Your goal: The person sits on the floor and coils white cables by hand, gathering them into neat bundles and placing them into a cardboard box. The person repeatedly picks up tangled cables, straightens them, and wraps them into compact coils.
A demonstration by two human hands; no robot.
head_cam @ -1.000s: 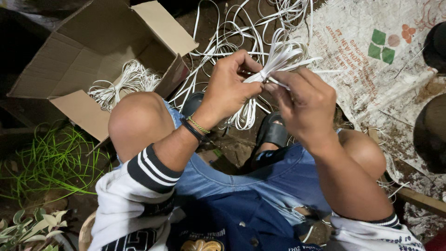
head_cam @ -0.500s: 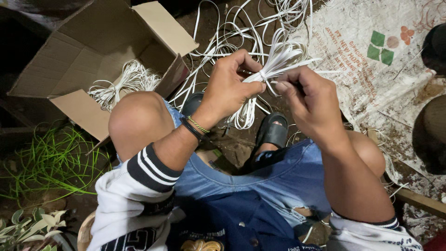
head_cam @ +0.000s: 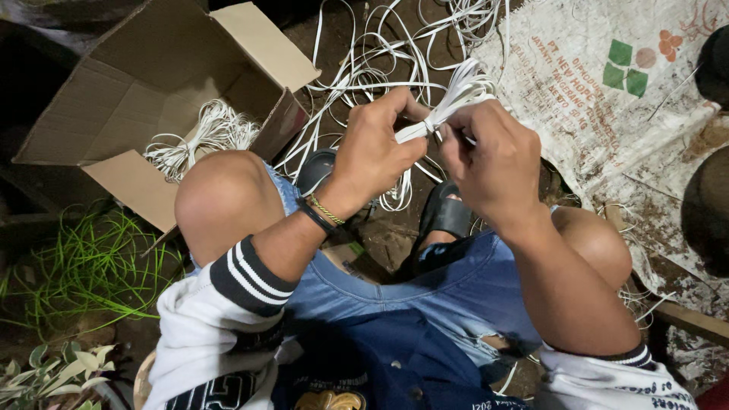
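Holding a small bundle of white flat strips (head_cam: 448, 106) in mid-air above the knees, both hands meet at its waist. Left hand (head_cam: 376, 148) pinches the lower part of the bundle between thumb and fingers; right hand (head_cam: 490, 163) is closed around a thin binding at the pinch point, fingertips curled in. Loose ends fan upward and to the right.

Risk, as judged: the grip area is narrow and the strips look slick, so if either pinch slackens the fan could splay and the bundle fall apart. A trailing strand below the hands could snag on the black sandals (head_cam: 444, 212).

Surroundings: a tangle of loose white strips (head_cam: 364, 68) lies on the dirt just beyond the hands. Open cardboard box (head_cam: 159, 83) at left holds finished bundles (head_cam: 205, 137). Printed sack (head_cam: 607, 99) at right. Green grass (head_cam: 83, 266) lower left. Nothing stands between the hands and the box except the left knee.
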